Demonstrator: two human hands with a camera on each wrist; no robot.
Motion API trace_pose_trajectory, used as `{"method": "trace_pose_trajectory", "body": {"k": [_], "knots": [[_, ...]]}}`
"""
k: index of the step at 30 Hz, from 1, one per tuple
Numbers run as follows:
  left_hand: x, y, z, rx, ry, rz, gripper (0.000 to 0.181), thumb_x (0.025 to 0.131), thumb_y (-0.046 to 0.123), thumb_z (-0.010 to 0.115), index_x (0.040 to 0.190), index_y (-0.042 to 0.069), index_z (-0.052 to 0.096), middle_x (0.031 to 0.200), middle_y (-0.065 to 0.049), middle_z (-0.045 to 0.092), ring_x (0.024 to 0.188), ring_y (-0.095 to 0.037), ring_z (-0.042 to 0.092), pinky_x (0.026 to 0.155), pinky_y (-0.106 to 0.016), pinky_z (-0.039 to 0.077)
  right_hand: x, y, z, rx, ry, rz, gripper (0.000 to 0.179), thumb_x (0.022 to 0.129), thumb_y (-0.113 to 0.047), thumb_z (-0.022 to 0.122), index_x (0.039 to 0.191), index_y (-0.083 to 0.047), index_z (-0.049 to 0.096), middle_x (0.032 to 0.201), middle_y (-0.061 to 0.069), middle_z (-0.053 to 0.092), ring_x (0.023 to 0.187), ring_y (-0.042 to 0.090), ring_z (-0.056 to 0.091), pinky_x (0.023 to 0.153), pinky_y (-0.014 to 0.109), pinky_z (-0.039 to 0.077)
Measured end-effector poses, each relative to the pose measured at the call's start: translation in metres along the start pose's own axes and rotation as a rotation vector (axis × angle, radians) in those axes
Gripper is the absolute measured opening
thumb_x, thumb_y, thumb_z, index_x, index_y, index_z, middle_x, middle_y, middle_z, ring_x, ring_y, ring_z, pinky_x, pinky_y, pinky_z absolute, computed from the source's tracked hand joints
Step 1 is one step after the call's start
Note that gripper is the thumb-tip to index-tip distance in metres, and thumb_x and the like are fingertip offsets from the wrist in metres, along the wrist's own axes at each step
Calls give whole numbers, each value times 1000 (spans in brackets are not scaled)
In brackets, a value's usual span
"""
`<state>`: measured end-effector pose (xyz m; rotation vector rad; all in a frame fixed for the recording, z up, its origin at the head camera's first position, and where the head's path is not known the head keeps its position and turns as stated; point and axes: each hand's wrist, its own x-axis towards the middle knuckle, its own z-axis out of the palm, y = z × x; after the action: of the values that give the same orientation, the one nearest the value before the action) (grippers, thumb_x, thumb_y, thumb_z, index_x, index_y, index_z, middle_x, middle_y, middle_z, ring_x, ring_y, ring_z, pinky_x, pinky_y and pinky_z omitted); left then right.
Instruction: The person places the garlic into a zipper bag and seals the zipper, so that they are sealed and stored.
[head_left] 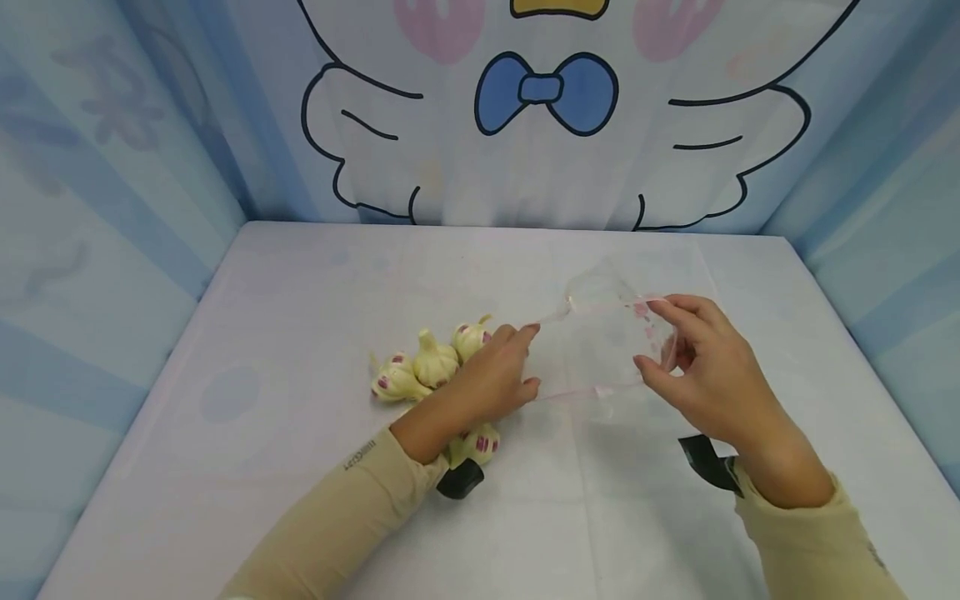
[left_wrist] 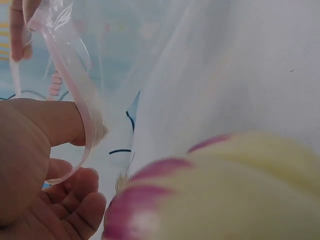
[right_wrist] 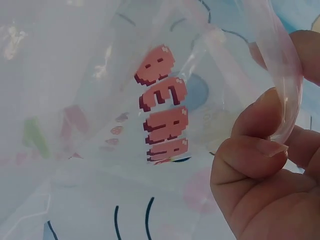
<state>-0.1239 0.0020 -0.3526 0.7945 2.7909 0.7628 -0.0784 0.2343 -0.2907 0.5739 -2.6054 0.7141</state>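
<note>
A clear plastic bag (head_left: 592,346) with pink edges is stretched between both hands, above the table. Reddish block letters (right_wrist: 165,115) are printed on it. My left hand (head_left: 498,371) holds its left end, fingertips apart. In the left wrist view, the pink rim (left_wrist: 67,77) loops over the thumb and down to the curled fingers. My right hand (head_left: 708,367) grips the rim at the other end with thumb and fingers. Several garlic bulbs (head_left: 435,360) with purple marks lie beside and under the left forearm, one garlic bulb (head_left: 482,443) just below the wrist.
A pale cloth covers the table (head_left: 285,467). Patterned curtains (head_left: 540,175) with a blue bow stand behind it and at both sides. A black strap (head_left: 460,479) sits at the left wrist, another black strap (head_left: 708,462) at the right.
</note>
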Motion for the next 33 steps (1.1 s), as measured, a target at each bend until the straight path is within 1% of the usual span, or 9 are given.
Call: {"method": "trace_pose_trajectory", "body": {"k": [5,10,12,17,20,24,27,30,33], "knots": [[0,-2,1,-28,-9,6,55,81,29,64,131,18,45,120,-6,41,88,-10,47,73,-21,43,0,5,6,5,-42,33,61,68,-6,75,124,0,50,117,10,46,61,10,43,57,15,37],[-1,-4,0,-69,9,52,51,80,30,66,128,24,49,124,-4,40,101,-12,45,80,-24,42,1,8,11,0,-53,33,63,68,-8,75,125,-1,49,116,10,45,60,7,42,55,17,38],[-3,-5,-2,-88,18,59,53,80,30,66,129,24,48,124,-3,40,103,-12,45,82,-24,42,1,9,13,-5,-56,35,63,68,-9,75,125,-1,49,116,10,45,60,6,42,55,17,38],[-14,-8,-14,-138,18,28,63,79,31,67,134,20,40,128,-1,40,105,-13,48,83,-25,43,2,9,16,6,-77,59,64,70,-11,74,127,-2,47,118,11,44,61,6,42,55,18,39],[-25,-13,-23,-142,34,35,65,77,31,69,133,15,39,124,-2,43,105,-14,49,84,-25,42,2,9,17,11,-93,74,64,71,-12,74,128,-2,46,120,12,43,60,6,42,55,19,39],[-39,-24,-32,-139,47,35,63,75,30,71,129,11,43,114,-4,48,101,-14,48,83,-26,41,4,9,19,9,-109,87,65,71,-14,74,128,-1,45,121,13,42,60,6,43,55,20,40],[-49,-33,-36,-146,13,12,65,75,30,72,130,11,43,114,-5,48,101,-15,47,82,-27,41,4,9,19,8,-116,92,65,72,-14,74,128,-1,45,122,13,42,60,6,43,54,20,40],[-59,-39,-38,-185,-58,3,68,74,27,73,131,11,41,117,-5,47,102,-16,48,83,-28,41,5,9,21,9,-117,91,65,72,-14,74,128,0,45,122,13,42,60,7,43,54,20,40],[-67,-42,-40,-215,-129,28,68,73,23,75,131,12,41,119,-3,46,104,-14,48,84,-27,42,6,10,22,10,-119,90,66,72,-14,74,129,-1,44,121,14,42,60,7,43,55,20,41]]}}
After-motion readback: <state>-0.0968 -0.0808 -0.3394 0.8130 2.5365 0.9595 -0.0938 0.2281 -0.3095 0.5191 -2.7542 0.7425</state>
